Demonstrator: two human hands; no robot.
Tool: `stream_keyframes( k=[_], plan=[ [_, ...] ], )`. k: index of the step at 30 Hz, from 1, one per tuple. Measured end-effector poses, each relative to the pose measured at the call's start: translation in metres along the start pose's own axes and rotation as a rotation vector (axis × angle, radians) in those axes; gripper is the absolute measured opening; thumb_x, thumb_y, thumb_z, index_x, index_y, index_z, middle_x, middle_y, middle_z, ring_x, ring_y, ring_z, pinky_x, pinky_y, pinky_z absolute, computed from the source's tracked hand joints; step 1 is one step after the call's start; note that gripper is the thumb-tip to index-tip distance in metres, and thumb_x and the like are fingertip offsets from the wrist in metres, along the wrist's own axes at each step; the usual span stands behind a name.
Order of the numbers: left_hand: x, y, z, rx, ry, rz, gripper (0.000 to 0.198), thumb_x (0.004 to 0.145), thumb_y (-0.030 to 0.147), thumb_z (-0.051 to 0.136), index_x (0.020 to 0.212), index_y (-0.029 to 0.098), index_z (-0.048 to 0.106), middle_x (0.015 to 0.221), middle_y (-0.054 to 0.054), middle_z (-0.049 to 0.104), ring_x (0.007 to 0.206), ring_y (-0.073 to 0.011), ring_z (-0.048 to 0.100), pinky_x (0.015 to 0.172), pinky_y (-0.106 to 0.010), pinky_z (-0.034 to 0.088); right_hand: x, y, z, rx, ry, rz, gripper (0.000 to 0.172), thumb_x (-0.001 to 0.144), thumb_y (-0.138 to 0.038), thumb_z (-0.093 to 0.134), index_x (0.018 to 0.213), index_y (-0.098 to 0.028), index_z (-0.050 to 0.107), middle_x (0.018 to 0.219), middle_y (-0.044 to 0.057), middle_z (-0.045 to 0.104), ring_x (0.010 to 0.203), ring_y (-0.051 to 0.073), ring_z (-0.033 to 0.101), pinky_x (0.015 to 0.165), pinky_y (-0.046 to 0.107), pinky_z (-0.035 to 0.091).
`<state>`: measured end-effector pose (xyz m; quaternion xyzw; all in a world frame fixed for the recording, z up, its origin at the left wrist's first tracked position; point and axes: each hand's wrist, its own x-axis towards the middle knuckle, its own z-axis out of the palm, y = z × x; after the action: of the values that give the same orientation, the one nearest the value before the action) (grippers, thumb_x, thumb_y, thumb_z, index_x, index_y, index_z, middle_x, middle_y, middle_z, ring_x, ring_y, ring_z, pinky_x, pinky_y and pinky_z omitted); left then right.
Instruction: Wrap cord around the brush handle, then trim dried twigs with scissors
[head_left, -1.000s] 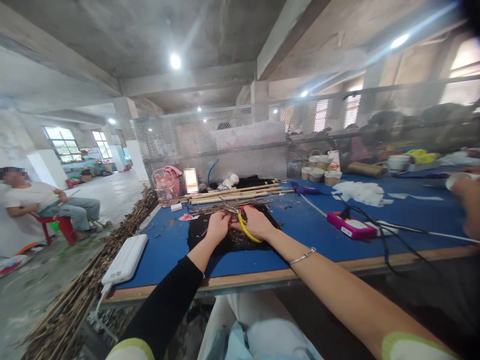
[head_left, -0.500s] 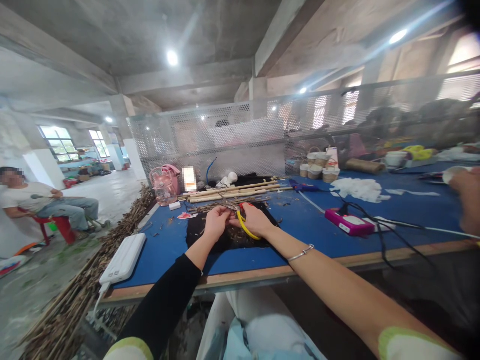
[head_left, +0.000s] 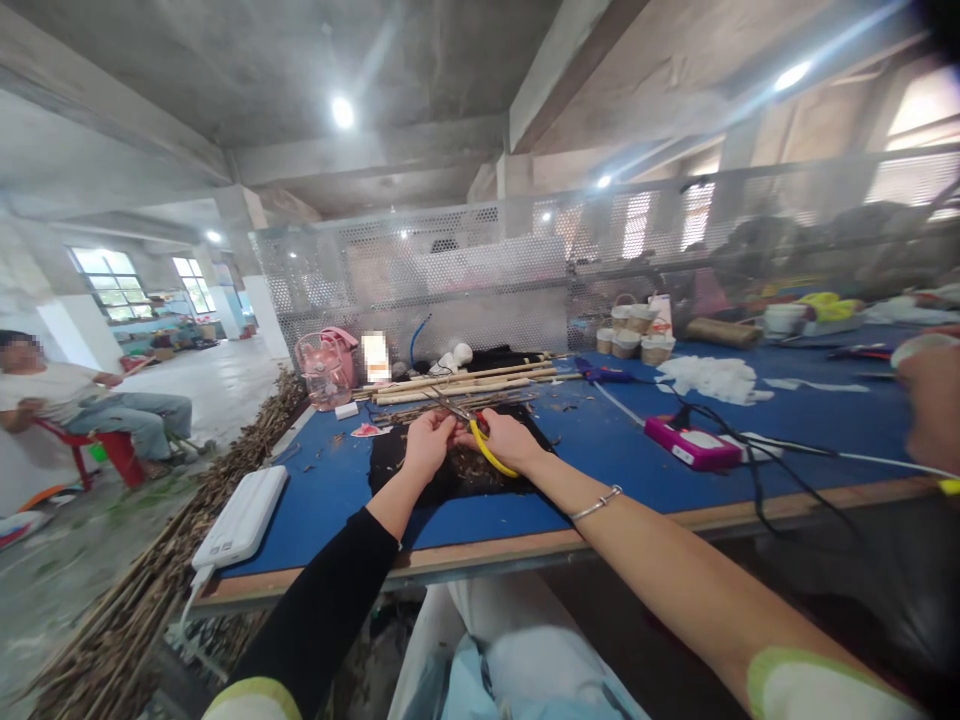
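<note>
Right fingers (head_left: 496,428) hold yellow-handled scissors (head_left: 482,448) beside left fingers (head_left: 436,425)

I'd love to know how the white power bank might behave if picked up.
The power bank is probably stiff, given its slab-like, straight-edged shape. Lying flat, it seems unlikely to roll. Lifting it may tug the attached cable.

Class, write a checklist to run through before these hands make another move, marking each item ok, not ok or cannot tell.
1. Right hand grips the yellow-handled cutting tool: ok.
2. Left hand clear of the blades: cannot tell; it is close beside them.
3. Both hands over the black mat: ok.
4. Other person's hand away from the tool: ok, at the far right edge.
5. White power bank clear of both hands: ok.
6. Black cable kept on the table: not ok, it hangs over the front edge.
</note>
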<state>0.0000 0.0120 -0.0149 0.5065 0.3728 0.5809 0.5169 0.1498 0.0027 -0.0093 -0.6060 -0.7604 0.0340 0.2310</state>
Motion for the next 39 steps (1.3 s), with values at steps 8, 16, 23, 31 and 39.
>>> stream_keyframes(
  k=[8, 16, 23, 31, 39],
  plan=[
    [-0.0024, 0.0037, -0.0004, 0.033, 0.071, -0.036, 0.004, 0.074, 0.017, 0.057, 0.073, 0.014, 0.058, 0.062, -0.001, 0.063, 0.052, -0.0085, 0.057, 0.049, -0.018, 0.045, 0.0017, 0.0004, 0.0008, 0.017, -0.035, -0.012, 0.057, 0.072, -0.071, 0.043, 0.090, -0.018, 0.054, 0.083, 0.009, 0.065, 0.076, 0.022, 0.062, 0.056, 0.024, 0.034],
    [-0.0060, 0.0076, 0.0008, 0.058, 0.058, -0.021, 0.007, 0.070, 0.016, 0.058, 0.071, 0.014, 0.064, 0.066, -0.003, 0.065, 0.058, -0.0105, 0.057, 0.049, -0.018, 0.044, -0.0011, -0.0011, -0.0014, 0.018, -0.015, -0.040, 0.063, 0.068, -0.067, 0.053, 0.107, -0.019, 0.048, 0.103, 0.011, 0.062, 0.093, 0.024, 0.060, 0.071, 0.027, 0.039],
    [-0.0054, 0.0068, 0.0021, 0.026, 0.017, -0.014, 0.007, 0.068, 0.015, 0.058, 0.070, 0.014, 0.065, 0.067, -0.003, 0.065, 0.058, -0.0095, 0.057, 0.050, -0.017, 0.045, -0.0018, -0.0013, -0.0009, 0.058, 0.002, -0.054, 0.057, 0.071, -0.064, 0.054, 0.104, -0.018, 0.049, 0.101, 0.010, 0.062, 0.093, 0.023, 0.059, 0.071, 0.026, 0.038],
    [-0.0028, 0.0020, 0.0017, -0.045, 0.002, -0.031, 0.008, 0.064, 0.017, 0.064, 0.069, 0.013, 0.060, 0.064, -0.002, 0.063, 0.053, -0.0081, 0.055, 0.051, -0.018, 0.045, -0.0020, -0.0030, -0.0001, 0.070, 0.020, -0.087, 0.053, 0.070, -0.061, 0.057, 0.100, -0.017, 0.050, 0.101, 0.010, 0.061, 0.089, 0.021, 0.059, 0.069, 0.025, 0.038],
    [-0.0032, 0.0073, 0.0011, -0.108, -0.010, -0.052, 0.011, 0.061, 0.016, 0.067, 0.069, 0.012, 0.061, 0.061, 0.000, 0.062, 0.051, -0.0068, 0.055, 0.053, -0.019, 0.045, -0.0016, -0.0021, -0.0011, 0.010, -0.004, -0.051, 0.057, 0.070, -0.068, 0.050, 0.099, -0.018, 0.050, 0.091, 0.010, 0.064, 0.080, 0.022, 0.061, 0.060, 0.025, 0.036]
  ],
)
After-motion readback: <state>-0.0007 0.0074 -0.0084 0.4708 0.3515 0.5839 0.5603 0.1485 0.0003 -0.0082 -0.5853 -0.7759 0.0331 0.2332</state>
